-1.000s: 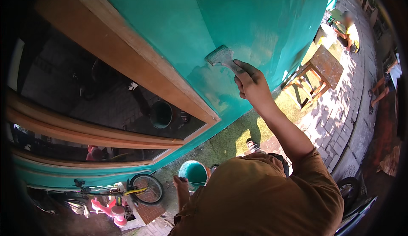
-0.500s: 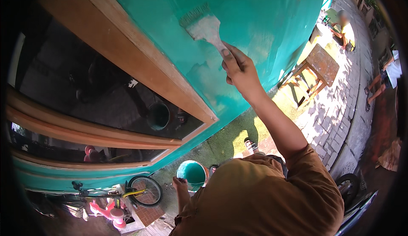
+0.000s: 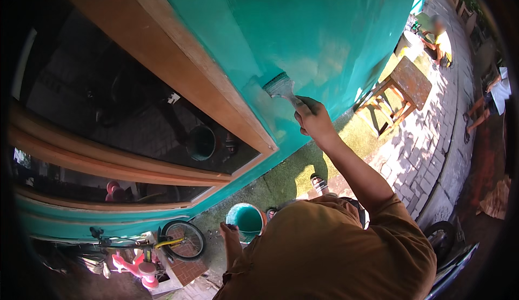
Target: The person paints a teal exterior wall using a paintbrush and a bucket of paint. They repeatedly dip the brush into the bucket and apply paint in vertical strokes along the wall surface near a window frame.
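Note:
My right hand (image 3: 313,119) is closed around the handle of a wide flat paintbrush (image 3: 282,88). The brush's bristles press against the turquoise-green wall (image 3: 324,40), close to the wooden window frame. Some patches of the wall look wet and shiny, others paler. Lower down, my left hand (image 3: 230,231) is beside the rim of a bucket (image 3: 261,224) with teal paint colouring its inside. The left fingers are curled, and whatever they grip, if anything, is too small to make out.
Left of the wall is a dark glass window in a wooden frame (image 3: 157,40). Below stand a small bicycle (image 3: 184,241) and a pink ride-on toy (image 3: 146,270). A wooden stool (image 3: 411,81) is at the right, near a crouching person (image 3: 443,43); another person (image 3: 500,92) is farther right.
My right hand has brought the brush down and to the right along the wall, nearer the window frame's lower corner. My left hand stays beside the bucket.

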A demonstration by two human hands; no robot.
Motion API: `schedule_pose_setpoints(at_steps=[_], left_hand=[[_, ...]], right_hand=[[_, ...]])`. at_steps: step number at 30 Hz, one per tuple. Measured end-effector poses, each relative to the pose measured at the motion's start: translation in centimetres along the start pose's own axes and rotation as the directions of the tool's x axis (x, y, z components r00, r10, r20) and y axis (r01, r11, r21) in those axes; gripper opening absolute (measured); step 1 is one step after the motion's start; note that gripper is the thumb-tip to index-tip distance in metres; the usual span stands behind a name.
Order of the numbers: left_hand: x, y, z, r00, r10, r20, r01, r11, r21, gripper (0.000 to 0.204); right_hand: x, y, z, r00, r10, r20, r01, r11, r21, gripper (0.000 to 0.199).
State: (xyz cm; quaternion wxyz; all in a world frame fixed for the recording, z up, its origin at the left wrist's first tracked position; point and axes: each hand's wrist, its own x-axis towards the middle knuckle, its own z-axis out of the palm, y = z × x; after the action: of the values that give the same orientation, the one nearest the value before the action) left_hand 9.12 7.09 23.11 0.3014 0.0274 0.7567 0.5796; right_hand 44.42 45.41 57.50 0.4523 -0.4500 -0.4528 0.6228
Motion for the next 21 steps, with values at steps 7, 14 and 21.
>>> schedule_pose_setpoints(at_steps=[7, 14, 21], left_hand=[[2.2, -4.0, -1.7, 0.998, -0.043, 0.048, 0.046, 0.996, -0.078, 0.024], [3.2, -4.3, -1.4, 0.993, -0.113, -0.016, 0.110, 0.983, -0.149, 0.024], [3.5, -6.1, -2.6, 0.996, -0.049, 0.074, 0.057, 0.993, -0.105, 0.024]], right_hand=[[-2.5, -12.8, 4.1, 0.938, -0.342, 0.047, 0.339, 0.939, 0.062, 0.038], [0.0, -15.8, 6.2, 0.766, -0.638, 0.077, 0.638, 0.770, 0.022, 0.039], [0.8, -2.2, 4.2, 0.962, -0.269, 0.057, 0.272, 0.961, -0.054, 0.038]])
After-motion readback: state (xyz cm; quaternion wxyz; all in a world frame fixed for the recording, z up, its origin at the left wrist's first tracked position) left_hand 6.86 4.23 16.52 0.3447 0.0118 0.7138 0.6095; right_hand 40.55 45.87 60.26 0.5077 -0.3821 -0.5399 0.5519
